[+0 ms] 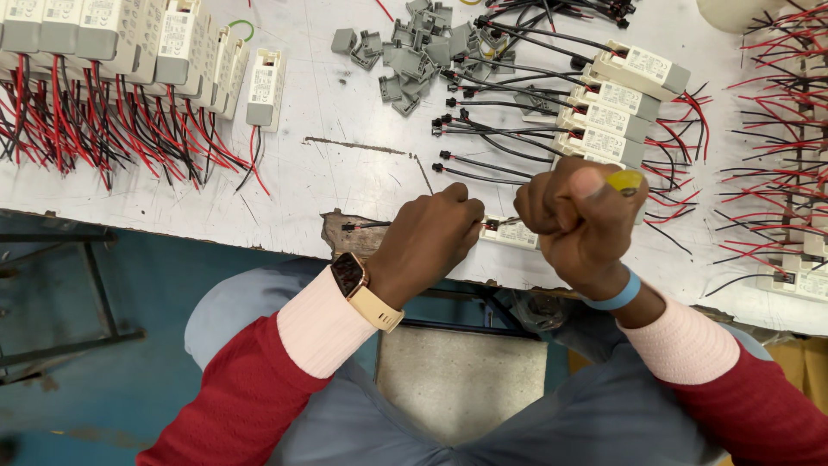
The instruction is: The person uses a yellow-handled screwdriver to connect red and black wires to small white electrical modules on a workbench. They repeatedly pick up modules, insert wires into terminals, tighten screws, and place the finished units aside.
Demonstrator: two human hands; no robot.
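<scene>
The small white driver box [511, 233] is lying along the near edge of the workbench [328, 173], directly between both hands. The left hand [429, 237] is pinching its black lead [366, 225], while the right hand [580, 217], equally near, is clenching a yellow-handled tool [624, 180].

Hands [431, 237] at white driver module [511, 233]

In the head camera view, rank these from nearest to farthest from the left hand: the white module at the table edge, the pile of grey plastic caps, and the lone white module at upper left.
From the left hand:
1. White module at the table edge, just right of the hand.
2. Pile of grey plastic caps, above, mid-table.
3. Lone white module, far upper left.
</scene>
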